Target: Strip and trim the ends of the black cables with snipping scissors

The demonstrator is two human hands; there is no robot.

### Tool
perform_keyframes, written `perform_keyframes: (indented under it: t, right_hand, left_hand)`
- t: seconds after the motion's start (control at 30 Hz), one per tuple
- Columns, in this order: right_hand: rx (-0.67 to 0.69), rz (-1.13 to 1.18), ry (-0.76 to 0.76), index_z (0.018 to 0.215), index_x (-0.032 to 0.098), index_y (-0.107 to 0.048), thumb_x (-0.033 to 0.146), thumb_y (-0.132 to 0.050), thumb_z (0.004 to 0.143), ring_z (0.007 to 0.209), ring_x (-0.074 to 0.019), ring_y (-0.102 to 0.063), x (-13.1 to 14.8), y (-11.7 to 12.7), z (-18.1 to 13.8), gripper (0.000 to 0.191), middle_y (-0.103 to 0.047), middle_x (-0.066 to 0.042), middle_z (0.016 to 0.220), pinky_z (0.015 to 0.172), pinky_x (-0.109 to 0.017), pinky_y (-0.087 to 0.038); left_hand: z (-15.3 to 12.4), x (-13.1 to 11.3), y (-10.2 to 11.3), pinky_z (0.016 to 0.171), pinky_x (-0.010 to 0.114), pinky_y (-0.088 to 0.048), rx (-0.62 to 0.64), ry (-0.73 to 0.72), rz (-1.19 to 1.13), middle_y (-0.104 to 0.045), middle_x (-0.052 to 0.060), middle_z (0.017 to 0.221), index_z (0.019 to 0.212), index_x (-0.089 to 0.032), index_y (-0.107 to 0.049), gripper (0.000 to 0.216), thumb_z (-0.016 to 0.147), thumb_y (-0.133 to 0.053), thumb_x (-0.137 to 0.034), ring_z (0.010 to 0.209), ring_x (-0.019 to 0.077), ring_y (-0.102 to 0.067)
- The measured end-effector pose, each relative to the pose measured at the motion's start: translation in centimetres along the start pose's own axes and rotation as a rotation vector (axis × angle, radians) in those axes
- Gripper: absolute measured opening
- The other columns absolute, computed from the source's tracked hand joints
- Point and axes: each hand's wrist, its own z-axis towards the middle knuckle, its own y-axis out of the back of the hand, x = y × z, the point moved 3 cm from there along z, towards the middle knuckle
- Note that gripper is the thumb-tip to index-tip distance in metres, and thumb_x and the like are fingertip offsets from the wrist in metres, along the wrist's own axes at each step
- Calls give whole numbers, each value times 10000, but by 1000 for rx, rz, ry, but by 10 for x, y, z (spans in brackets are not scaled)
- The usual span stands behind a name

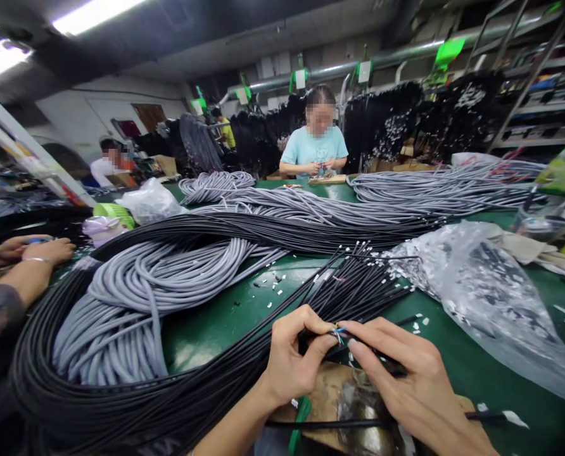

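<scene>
Near the front edge of the green table, my left hand (pixel 296 348) pinches the thin coloured wires (pixel 339 334) at a cable's end between thumb and forefinger. My right hand (pixel 401 367) meets it from the other side, its thumb and fingers also closed on these wires. Blue, yellow and white strands show between the fingertips; the rest of that cable is mostly covered by the hands. Just beyond lies a fan of black cables (pixel 353 285) with white-tipped ends. Below the hands is a worn brown block or board (pixel 344 405), partly hidden.
Coiled grey cables (pixel 135 278) and a long black bundle (pixel 244 231) curve across the left. A clear plastic bag (pixel 491 297) with small white pieces lies right. A co-worker in a light blue shirt (pixel 315 149) sits opposite; another person's hands (pixel 40 251) work at far left.
</scene>
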Motion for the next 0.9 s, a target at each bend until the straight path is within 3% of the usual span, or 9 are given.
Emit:
perform_keyframes:
  t: [0.13,0.33,0.47,0.57,0.7,0.8,0.9]
  right_hand:
    - [-51,-93,42,1116,262,-591,109,-569,828,731,-92,-581,-1,1,-1,327,-620,3,851,647,-207,-450]
    - [-76,-141,49,1073,260,-614,130,-569,832,674,-94,-585,0,1,1,278,-631,6,806,619,-213,-448]
    - [-86,-126,24,1025,254,-645,161,-557,840,647,-92,-594,1,3,3,225,-648,11,787,605,-197,-456]
    - [-99,-81,-106,926,220,-668,261,-591,819,637,-114,-605,-2,6,5,138,-656,-2,769,590,-198,-476]
    - [-56,47,-292,761,181,-633,364,-645,762,560,-123,-561,-6,5,7,184,-611,-2,665,479,-198,-446]
    - [-59,36,-259,665,180,-606,299,-620,784,515,-108,-507,-4,6,9,169,-564,5,606,455,-200,-403]
    - [-72,-23,-126,714,182,-612,192,-572,794,571,-116,-513,-2,10,8,90,-568,-8,662,516,-218,-400]
  left_hand:
    - [3,2,-1,557,199,-387,19,123,-53,-558,4,634,716,-146,-597,72,785,-600,-168,581,87,-486]
    - [4,4,-7,351,154,-264,121,432,-227,-514,-7,512,679,-104,-577,317,810,-561,-392,356,27,-361]
    - [6,4,-9,317,146,-220,171,560,-331,-444,-37,425,647,-107,-542,406,766,-574,-494,304,18,-312]
    - [7,4,-11,320,147,-234,161,584,-331,-445,-38,430,650,-106,-550,410,743,-595,-503,308,17,-308]
    - [3,2,-14,375,156,-321,169,520,-224,-531,-1,527,701,-98,-611,281,761,-615,-372,381,37,-392]
    - [2,1,-16,459,172,-398,231,461,-134,-600,36,618,746,-99,-652,207,785,-586,-291,486,74,-485]
    - [4,3,-15,563,202,-451,283,469,-58,-649,75,727,796,-91,-681,213,788,-574,-275,630,127,-565]
